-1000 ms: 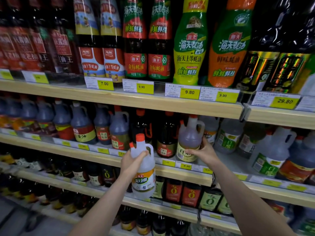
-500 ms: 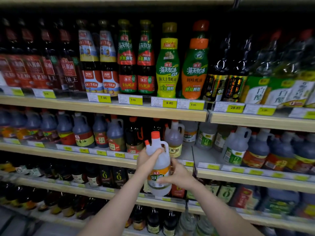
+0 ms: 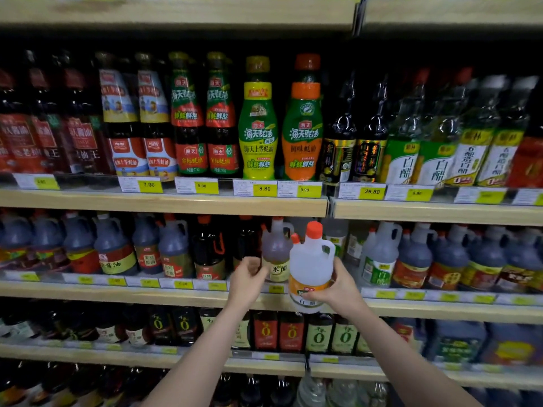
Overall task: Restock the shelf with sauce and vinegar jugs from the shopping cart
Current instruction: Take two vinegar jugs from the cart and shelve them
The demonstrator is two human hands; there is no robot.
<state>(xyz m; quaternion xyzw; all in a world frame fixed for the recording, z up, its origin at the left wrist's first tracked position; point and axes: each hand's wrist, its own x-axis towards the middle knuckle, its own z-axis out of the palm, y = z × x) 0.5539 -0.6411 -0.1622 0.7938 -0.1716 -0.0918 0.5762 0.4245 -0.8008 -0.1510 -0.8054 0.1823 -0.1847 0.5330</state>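
Note:
A clear white vinegar jug [image 3: 311,261] with an orange cap and orange label hangs in front of the middle shelf [image 3: 176,293]. My right hand [image 3: 338,286] grips it low on its right side, fingers wrapped over the label. Just left of it, a purplish rice vinegar jug [image 3: 274,251] stands on the shelf. My left hand [image 3: 248,277] is beside this jug's lower left, its loosely curled fingers reaching the label and holding nothing. Behind the held jug the shelf has a gap, with pale jugs further back.
Dark soy and vinegar jugs [image 3: 117,251] fill the middle shelf to the left, and more jugs [image 3: 440,257] stand to the right. Tall sauce bottles [image 3: 258,121] line the shelf above. Small bottles [image 3: 291,333] crowd the shelf below. Yellow price tags run along each edge.
The white vinegar jug passed from my left hand to my right hand. My left hand let go and moved left to the rice vinegar jug. The view tilted upward.

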